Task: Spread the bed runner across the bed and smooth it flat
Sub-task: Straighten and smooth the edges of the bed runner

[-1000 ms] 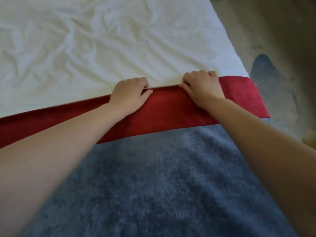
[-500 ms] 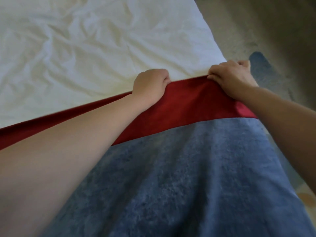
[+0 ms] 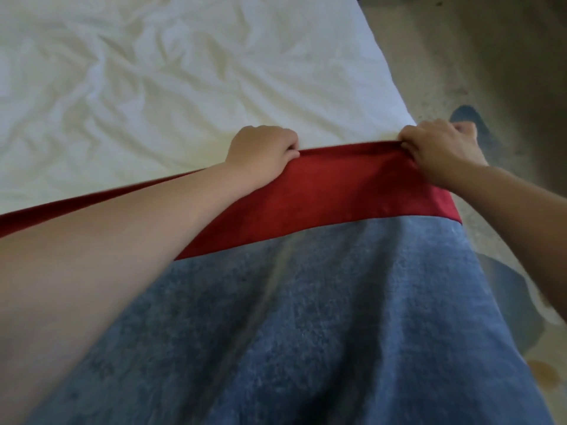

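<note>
Nearest, the bed runner point(image 3: 306, 302): fuzzy blue w/ a smooth red band along its far edge, lying across the bed point(image 3: 153, 87). Left hand point(image 3: 260, 151) & right hand point(image 3: 441, 148), knuckles up, each grip pinched onto that red edge. Beyond, creased white sheet.

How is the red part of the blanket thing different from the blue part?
The red band is a narrow strip along the far edge of the bed runner; the blue part is much wider and nearer the camera. The red band looks smooth and plain; the blue part looks fuzzy and mottled. The left hand and right hand grip the red band's edge; neither hand holds the blue part. Both are joined in one cloth.
</note>
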Demonstrator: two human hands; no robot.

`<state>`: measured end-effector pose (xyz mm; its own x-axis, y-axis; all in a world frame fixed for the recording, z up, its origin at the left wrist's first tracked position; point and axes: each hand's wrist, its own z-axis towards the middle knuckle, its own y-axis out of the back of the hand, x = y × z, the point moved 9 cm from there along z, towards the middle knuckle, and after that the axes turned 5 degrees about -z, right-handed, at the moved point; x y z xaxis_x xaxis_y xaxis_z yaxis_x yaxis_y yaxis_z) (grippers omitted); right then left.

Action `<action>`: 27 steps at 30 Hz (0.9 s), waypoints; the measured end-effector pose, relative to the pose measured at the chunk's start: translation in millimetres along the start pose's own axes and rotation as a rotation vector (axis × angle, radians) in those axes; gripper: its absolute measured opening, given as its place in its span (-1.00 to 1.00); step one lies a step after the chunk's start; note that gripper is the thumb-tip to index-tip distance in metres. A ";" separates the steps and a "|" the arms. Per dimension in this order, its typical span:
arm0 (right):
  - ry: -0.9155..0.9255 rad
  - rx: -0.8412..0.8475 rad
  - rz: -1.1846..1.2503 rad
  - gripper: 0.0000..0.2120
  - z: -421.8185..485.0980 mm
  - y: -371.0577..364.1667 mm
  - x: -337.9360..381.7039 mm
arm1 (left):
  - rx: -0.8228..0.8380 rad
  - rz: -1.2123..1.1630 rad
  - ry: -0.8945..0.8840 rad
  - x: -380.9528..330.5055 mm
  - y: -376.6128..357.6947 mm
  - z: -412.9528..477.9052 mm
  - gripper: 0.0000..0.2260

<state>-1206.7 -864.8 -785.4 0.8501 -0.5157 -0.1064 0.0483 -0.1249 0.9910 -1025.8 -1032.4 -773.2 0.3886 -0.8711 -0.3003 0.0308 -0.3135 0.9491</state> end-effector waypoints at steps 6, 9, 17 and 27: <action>-0.193 0.116 -0.010 -0.77 1.1 -3.0 12.3 | -0.054 0.074 0.091 -8.5 2.9 -2.6 -0.83; -0.120 0.030 -0.061 -0.74 -10.5 16.6 25.0 | -0.134 0.120 0.053 -18.7 18.0 -16.3 -0.75; -0.015 -0.079 0.062 -0.58 -63.7 62.9 82.1 | -0.270 0.070 0.140 -52.8 45.9 -86.0 -0.56; -0.047 0.028 0.016 -0.56 -205.4 106.6 129.6 | -0.224 0.015 0.130 -102.0 55.5 -212.2 -0.56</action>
<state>-983.7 -770.8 -676.8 0.8248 -0.5573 -0.0953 0.0200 -0.1397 0.9900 -868.3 -880.7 -669.8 0.5052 -0.8144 -0.2855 0.2221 -0.1969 0.9549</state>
